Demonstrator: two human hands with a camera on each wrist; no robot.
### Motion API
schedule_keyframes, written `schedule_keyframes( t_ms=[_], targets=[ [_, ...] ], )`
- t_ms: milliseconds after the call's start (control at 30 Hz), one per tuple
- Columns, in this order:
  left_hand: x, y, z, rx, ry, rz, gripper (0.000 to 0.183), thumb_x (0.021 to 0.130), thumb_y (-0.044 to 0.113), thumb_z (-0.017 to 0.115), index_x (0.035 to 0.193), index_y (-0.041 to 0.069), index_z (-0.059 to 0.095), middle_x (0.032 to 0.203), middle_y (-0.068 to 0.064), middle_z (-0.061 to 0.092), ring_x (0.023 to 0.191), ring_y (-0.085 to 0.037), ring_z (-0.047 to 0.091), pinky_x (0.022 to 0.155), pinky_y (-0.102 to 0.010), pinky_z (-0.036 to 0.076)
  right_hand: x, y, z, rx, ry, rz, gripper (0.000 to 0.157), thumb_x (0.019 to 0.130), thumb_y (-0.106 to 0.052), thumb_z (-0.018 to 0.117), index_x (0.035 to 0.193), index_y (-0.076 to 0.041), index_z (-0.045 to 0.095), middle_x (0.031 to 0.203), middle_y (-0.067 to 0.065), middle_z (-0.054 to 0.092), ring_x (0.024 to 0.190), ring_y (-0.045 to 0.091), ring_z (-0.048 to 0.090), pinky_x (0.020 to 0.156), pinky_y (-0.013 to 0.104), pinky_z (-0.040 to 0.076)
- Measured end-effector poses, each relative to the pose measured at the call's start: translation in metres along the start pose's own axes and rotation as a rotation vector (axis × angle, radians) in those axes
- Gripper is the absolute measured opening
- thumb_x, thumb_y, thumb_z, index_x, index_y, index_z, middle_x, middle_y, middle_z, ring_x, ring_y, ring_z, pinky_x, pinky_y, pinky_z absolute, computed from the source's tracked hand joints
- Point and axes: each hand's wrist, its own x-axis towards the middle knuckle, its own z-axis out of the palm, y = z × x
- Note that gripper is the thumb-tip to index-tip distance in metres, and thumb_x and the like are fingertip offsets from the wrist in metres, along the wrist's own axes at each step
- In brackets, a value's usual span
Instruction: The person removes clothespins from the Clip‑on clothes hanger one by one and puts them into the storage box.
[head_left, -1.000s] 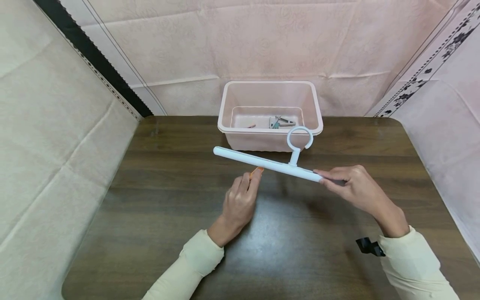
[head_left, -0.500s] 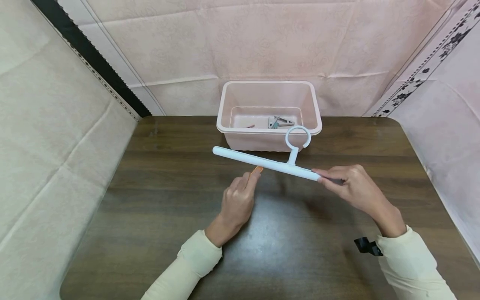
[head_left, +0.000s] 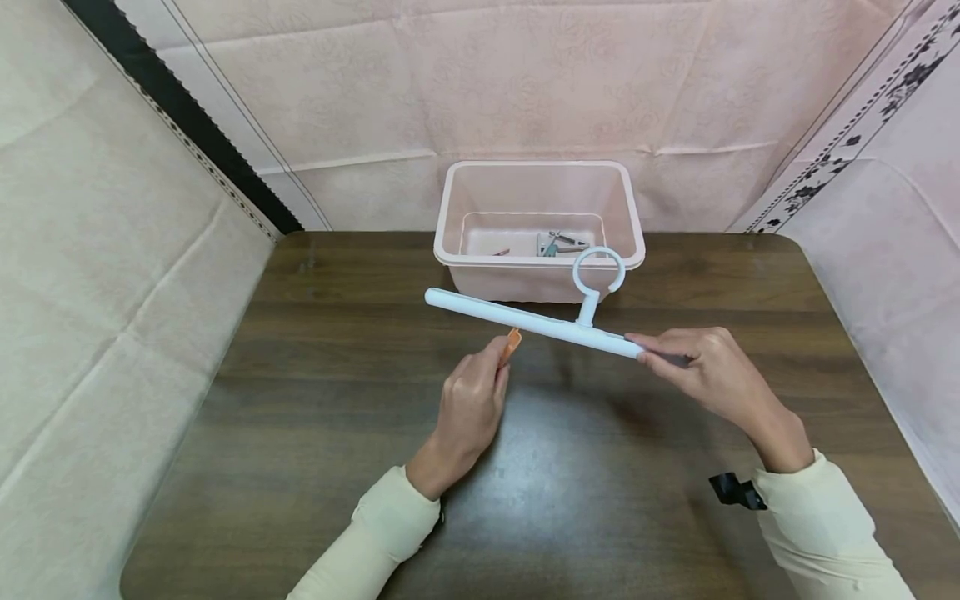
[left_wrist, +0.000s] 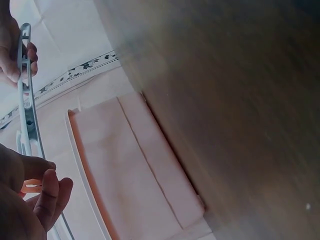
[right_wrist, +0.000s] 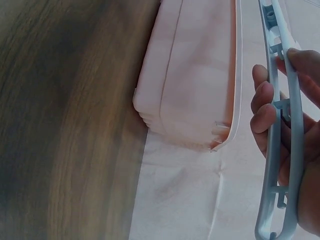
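Note:
A light-blue plastic clothes hanger [head_left: 525, 321] with a ring-shaped hook is held up over the table, its bar slanting down to the right. My right hand [head_left: 705, 367] pinches the bar's right end between thumb and fingers; in the right wrist view the fingers wrap about the slotted hanger [right_wrist: 277, 150]. Just below the bar, left of the hook, my left hand [head_left: 471, 400] pinches a small orange clothespin [head_left: 512, 344]. Only part of the clothespin shows past the fingers, and its tip is close to the bar; whether they touch I cannot tell.
Behind the hanger, at the back edge of the brown wooden table [head_left: 337, 400], stands a pale pink bin [head_left: 517, 283]. Inside it lie several small clips [head_left: 562, 244], grey and teal, and a reddish one. Patterned cloth [head_left: 525, 83] hangs behind and at both sides.
My left hand has shifted slightly left, and the orange clothespin now shows more and tilts differently. The hanger has risen a little; my right hand keeps its hold.

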Motion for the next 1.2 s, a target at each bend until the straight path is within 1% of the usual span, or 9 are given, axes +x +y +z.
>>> schedule_keyframes(
  t_ms=[100, 167, 300, 433, 533, 733, 967, 1067, 1200],
  targets=[
    [0.0, 0.001, -0.002, -0.041, -0.028, -0.029, 0.036, 0.082, -0.006, 0.079, 0.113, 0.0, 0.063, 0.086, -0.012, 0.068, 0.071, -0.024, 0.065, 0.063, -0.036, 0.056, 0.0, 0.0, 0.0, 0.003, 0.002, -0.001, 0.037, 0.079, 0.007, 0.079, 0.112, -0.01, 0.079, 0.093, -0.002, 0.075, 0.065, 0.005, 0.057, 0.052, 0.016, 0.039],
    [0.0, 0.001, -0.002, -0.098, -0.046, -0.063, 0.039, 0.082, -0.005, 0.08, 0.115, 0.0, 0.062, 0.087, -0.012, 0.068, 0.071, -0.022, 0.065, 0.062, -0.034, 0.056, 0.0, 0.0, 0.0, 0.004, 0.003, -0.002, 0.037, 0.079, 0.007, 0.079, 0.112, -0.01, 0.079, 0.093, -0.002, 0.075, 0.066, 0.005, 0.057, 0.053, 0.016, 0.04],
    [0.001, -0.001, -0.004, -0.309, -0.078, -0.181, 0.045, 0.081, -0.002, 0.082, 0.119, 0.001, 0.059, 0.093, -0.014, 0.068, 0.072, -0.019, 0.064, 0.059, -0.029, 0.054, 0.0, 0.0, 0.001, 0.003, 0.006, -0.007, 0.036, 0.079, 0.007, 0.079, 0.111, -0.01, 0.079, 0.092, -0.003, 0.074, 0.068, 0.004, 0.059, 0.055, 0.016, 0.041],
    [0.003, -0.004, -0.004, -0.537, -0.084, -0.311, 0.048, 0.079, -0.002, 0.083, 0.121, 0.003, 0.06, 0.096, -0.014, 0.069, 0.073, -0.019, 0.064, 0.059, -0.026, 0.052, 0.0, 0.001, 0.001, 0.0, 0.005, -0.011, 0.036, 0.079, 0.007, 0.079, 0.111, -0.01, 0.079, 0.093, -0.003, 0.074, 0.069, 0.004, 0.061, 0.056, 0.016, 0.041],
    [0.003, -0.005, -0.005, -0.658, -0.077, -0.365, 0.049, 0.078, -0.003, 0.083, 0.122, 0.002, 0.062, 0.097, -0.015, 0.069, 0.074, -0.021, 0.063, 0.06, -0.024, 0.051, 0.001, 0.001, 0.002, 0.002, 0.005, -0.011, 0.036, 0.079, 0.007, 0.079, 0.111, -0.01, 0.079, 0.093, -0.002, 0.075, 0.07, 0.004, 0.061, 0.056, 0.016, 0.042],
    [0.003, -0.005, -0.005, -0.816, -0.074, -0.404, 0.046, 0.079, -0.011, 0.077, 0.121, -0.004, 0.061, 0.1, -0.02, 0.066, 0.076, -0.022, 0.06, 0.06, -0.021, 0.048, 0.001, 0.0, 0.001, 0.009, 0.013, -0.009, 0.037, 0.078, 0.008, 0.08, 0.111, -0.01, 0.079, 0.094, -0.002, 0.075, 0.069, 0.004, 0.06, 0.055, 0.017, 0.042],
    [0.0, -0.004, -0.009, -0.901, -0.103, -0.444, 0.039, 0.084, -0.015, 0.071, 0.121, -0.006, 0.062, 0.1, -0.021, 0.065, 0.065, -0.028, 0.06, 0.048, -0.022, 0.046, 0.001, 0.001, -0.002, 0.004, 0.032, 0.013, 0.038, 0.077, 0.008, 0.081, 0.111, -0.009, 0.079, 0.094, 0.0, 0.075, 0.066, 0.004, 0.056, 0.052, 0.016, 0.039],
    [0.0, -0.003, -0.013, -0.918, -0.109, -0.428, 0.039, 0.084, -0.014, 0.072, 0.12, -0.006, 0.062, 0.099, -0.02, 0.065, 0.064, -0.025, 0.06, 0.046, -0.024, 0.046, 0.001, 0.002, -0.003, -0.002, 0.034, 0.022, 0.038, 0.077, 0.008, 0.081, 0.111, -0.008, 0.079, 0.093, 0.0, 0.075, 0.064, 0.005, 0.054, 0.051, 0.016, 0.038],
    [0.007, -0.002, -0.018, -0.944, -0.099, -0.378, 0.04, 0.082, -0.016, 0.073, 0.119, -0.006, 0.063, 0.101, -0.02, 0.066, 0.065, -0.018, 0.059, 0.044, -0.025, 0.046, 0.001, 0.003, -0.003, -0.011, 0.03, 0.021, 0.038, 0.077, 0.008, 0.081, 0.111, -0.009, 0.079, 0.092, 0.0, 0.075, 0.064, 0.005, 0.054, 0.052, 0.016, 0.038]
  ],
)
